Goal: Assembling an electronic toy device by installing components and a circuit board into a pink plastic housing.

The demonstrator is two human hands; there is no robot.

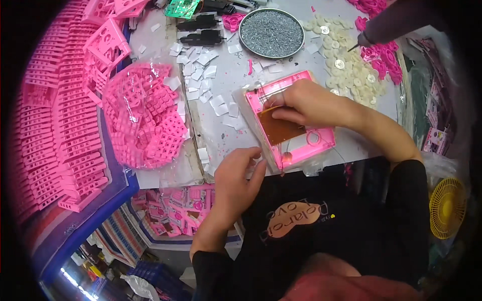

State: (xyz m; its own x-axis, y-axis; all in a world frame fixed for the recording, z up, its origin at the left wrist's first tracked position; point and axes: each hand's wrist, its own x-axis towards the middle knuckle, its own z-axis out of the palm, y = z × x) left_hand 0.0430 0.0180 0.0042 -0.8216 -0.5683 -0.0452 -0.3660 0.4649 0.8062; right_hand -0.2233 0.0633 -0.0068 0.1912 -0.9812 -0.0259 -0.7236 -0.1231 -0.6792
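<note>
Head view: right hand [307, 103] pinches a flat brown board [283, 131] inside a shallow pink plastic housing [306, 151], apparently for edge control. Left hand [236, 175], fingers loosely parted, flanks the housing, presumably to steady it. Obstruction: right hand hides part of the board. Beyond: round dish [271, 56] of small grey metal pieces [271, 33].

Brown board [282, 132], bright pink casing [303, 152]
</note>
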